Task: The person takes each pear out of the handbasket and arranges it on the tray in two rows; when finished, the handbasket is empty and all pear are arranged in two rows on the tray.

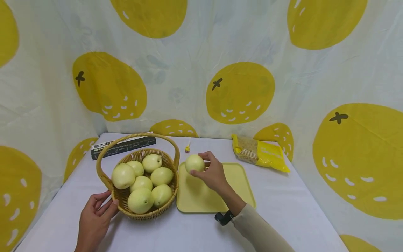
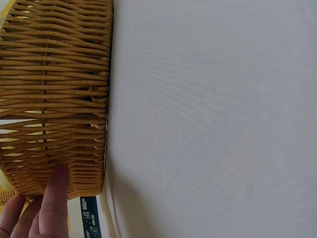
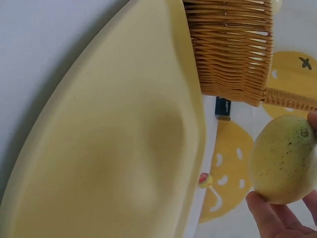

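A pale yellow-green pear with small dark specks is gripped between the thumb and fingers of my right hand, above the far left part of the yellow tray. In the right wrist view the pear hangs clear of the tray. To the left stands a wicker basket with an arched handle, holding several similar pears. My left hand holds the basket's left side near the handle's base; its thumb lies against the woven wall in the left wrist view.
Behind the basket lies a dark long box. A small lollipop is on the white cloth beyond the tray. At the back right rests a yellow bag with a clear window. A fruit-patterned curtain hangs behind the table.
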Demonstrator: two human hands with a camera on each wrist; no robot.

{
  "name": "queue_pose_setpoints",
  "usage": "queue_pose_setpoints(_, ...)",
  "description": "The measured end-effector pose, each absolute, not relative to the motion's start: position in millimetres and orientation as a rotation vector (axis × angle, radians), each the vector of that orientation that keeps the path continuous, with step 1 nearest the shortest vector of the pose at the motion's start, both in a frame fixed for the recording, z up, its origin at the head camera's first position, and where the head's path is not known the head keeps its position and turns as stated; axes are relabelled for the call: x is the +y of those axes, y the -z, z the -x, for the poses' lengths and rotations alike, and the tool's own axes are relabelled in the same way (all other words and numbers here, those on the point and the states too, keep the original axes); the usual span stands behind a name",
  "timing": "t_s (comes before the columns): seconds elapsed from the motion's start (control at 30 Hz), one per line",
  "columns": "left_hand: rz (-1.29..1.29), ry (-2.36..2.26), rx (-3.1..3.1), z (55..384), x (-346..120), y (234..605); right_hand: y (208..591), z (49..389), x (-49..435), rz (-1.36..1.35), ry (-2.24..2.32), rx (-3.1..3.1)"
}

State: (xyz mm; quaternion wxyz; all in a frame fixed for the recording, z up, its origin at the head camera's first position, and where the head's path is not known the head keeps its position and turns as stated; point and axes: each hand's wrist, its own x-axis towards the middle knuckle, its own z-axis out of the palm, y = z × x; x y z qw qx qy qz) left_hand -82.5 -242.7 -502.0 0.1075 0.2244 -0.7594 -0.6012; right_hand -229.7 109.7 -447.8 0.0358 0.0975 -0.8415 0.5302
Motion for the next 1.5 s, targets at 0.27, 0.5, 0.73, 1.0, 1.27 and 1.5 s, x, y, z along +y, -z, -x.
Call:
queue_pose_setpoints(0.27, -0.661, 1.777, -2.231, 82, -241, 502, 463, 239, 100, -0.252, -1.626, -2.645)
queue_pose_setpoints(0.5, -0.671, 1.792, -2.229, 81, -241, 502, 473, 243, 92, -0.237, -1.593, -2.735)
queue_pose_setpoints(0.73, -0.669, 1.785, -2.230, 82, -242, 503, 479, 245, 86, -0.227, -1.558, -2.821)
queue_pose_setpoints(1.0, -0.664, 1.781, -2.235, 82, -243, 503, 486, 249, 80, -0.215, -1.584, -2.802)
queue_pose_setpoints(1.27, -0.659, 1.813, -2.213, 81, -243, 502, 490, 257, 72, -0.271, -1.556, -2.768)
queue_pose_setpoints(1.5, -0.632, 1.868, -2.166, 82, -242, 501, 492, 262, 70, -0.269, -1.562, -2.767)
